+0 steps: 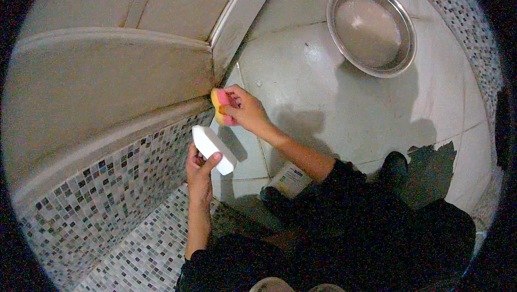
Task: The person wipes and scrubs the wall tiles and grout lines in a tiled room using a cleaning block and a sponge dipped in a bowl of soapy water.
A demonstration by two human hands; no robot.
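Observation:
My right hand point(245, 109) grips a two-layer sponge point(220, 97), pink on one side and yellow on the other. The sponge is at the lower corner of a beige panelled surface point(161, 78), where it meets a light upright frame point(242, 5). Whether it presses on the surface, I cannot tell. Lower down, my left hand point(200, 167) holds a white block-shaped object point(214, 148), tilted, with the thumb across its near face. What the white object is made of is not plain.
A round metal basin point(367, 29) with cloudy liquid stands on the pale tiled floor point(299, 82). Mosaic tiles point(117, 187) cover the low wall at left. Near my feet lie a box or packet bearing writing point(291, 179) and a torn-edged grey sheet point(434, 171).

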